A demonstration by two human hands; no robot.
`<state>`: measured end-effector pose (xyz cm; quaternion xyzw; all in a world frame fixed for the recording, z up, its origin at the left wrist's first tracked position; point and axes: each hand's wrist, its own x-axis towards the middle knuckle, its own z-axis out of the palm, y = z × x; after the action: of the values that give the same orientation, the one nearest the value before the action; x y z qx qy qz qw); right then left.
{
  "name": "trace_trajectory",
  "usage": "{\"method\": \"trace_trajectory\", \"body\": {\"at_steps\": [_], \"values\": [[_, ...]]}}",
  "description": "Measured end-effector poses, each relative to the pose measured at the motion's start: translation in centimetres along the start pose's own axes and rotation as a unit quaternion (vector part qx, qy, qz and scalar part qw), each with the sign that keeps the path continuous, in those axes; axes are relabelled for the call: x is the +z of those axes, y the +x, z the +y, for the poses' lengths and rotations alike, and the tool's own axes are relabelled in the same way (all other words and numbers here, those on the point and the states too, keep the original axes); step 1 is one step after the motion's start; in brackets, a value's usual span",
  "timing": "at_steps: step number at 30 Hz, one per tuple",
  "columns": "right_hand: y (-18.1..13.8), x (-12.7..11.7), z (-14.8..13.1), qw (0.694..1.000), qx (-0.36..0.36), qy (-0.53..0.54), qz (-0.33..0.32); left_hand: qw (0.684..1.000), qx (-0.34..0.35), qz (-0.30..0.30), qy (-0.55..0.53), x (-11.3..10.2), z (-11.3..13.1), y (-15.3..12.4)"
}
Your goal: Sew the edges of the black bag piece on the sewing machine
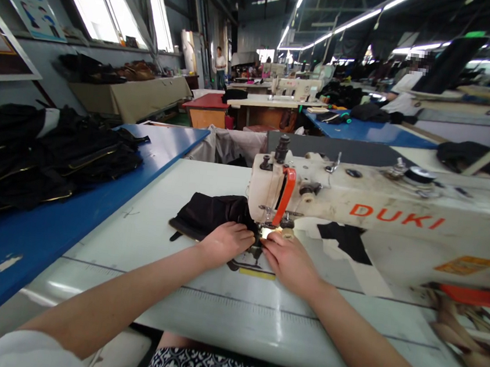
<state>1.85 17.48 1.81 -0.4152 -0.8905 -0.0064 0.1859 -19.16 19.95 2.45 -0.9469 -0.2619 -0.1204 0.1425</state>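
Observation:
A black fabric piece [209, 212] with a zipper-like edge lies on the machine bed, its right end under the head of a white sewing machine [382, 209]. My left hand [227, 243] rests on the fabric's right part, fingers bent and pressed together on it, just left of the needle area. On the other side of the presser foot is my right hand [291, 264], its fingers closed and thumb side toward the needle. What its fingertips hold is hidden. A small lamp glow lights the spot between both hands.
Dark garments with gold zippers [33, 155] are heaped on a blue table [93, 214] at left. Black and white scraps [344, 240] lie under the machine arm. A ruler scale [216, 294] runs along the pale tabletop [162, 309]. Other sewing stations and people stand farther back.

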Motion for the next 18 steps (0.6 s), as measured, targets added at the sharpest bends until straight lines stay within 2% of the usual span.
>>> {"method": "trace_trajectory", "body": {"at_steps": [12, 18], "values": [[0.10, 0.05, 0.01, 1.000, 0.021, -0.014, -0.003, 1.000, -0.006, 0.006, -0.006, 0.66, -0.33, 0.14], [0.03, -0.09, -0.25, 1.000, 0.006, -0.019, -0.006, 1.000, -0.005, -0.002, -0.002, 0.53, -0.30, 0.25]]}}
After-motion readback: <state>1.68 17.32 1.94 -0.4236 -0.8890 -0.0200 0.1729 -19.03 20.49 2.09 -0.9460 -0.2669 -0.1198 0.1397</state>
